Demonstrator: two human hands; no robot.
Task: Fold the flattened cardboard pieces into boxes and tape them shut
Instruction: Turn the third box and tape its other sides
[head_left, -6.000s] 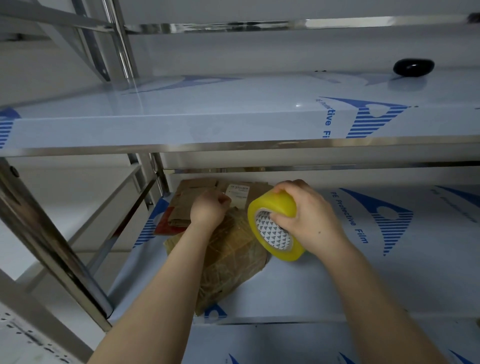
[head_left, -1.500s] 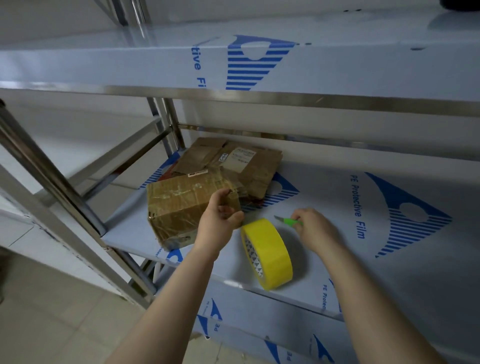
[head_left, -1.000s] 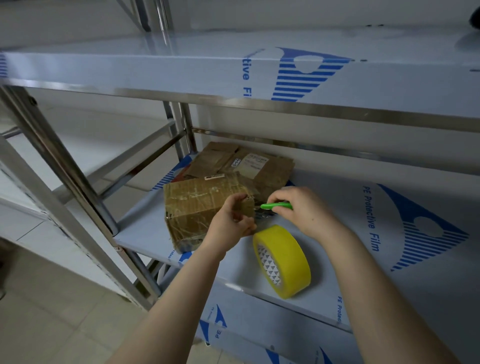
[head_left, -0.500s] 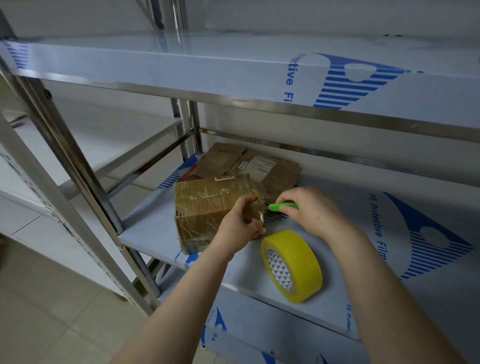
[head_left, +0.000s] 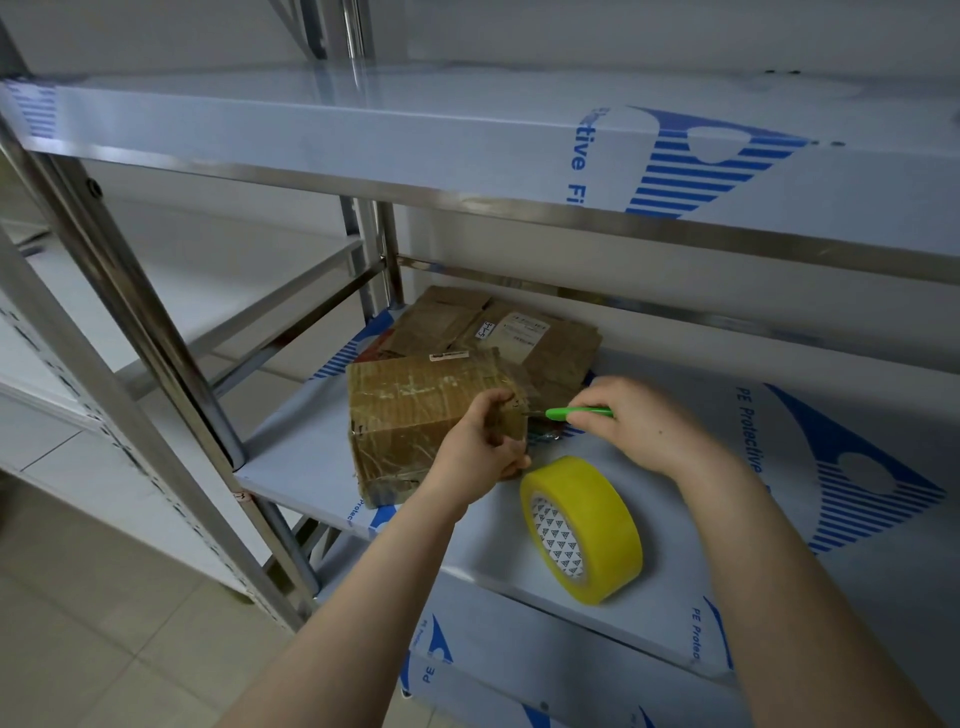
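Steel shelf (head_left: 727, 545), middle tier: taped box (head_left: 410, 410) at 10 o'clock. Left hand (head_left: 483, 452) pinches its right corner; right hand (head_left: 639, 426) grips green cutter (head_left: 576, 413), long axis pointing 9 o'clock at that corner (contact unclear).

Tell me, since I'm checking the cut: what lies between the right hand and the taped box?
Head view: a green cutter, held by the right hand, bridges that gap, its tip at the box corner the left hand grips.
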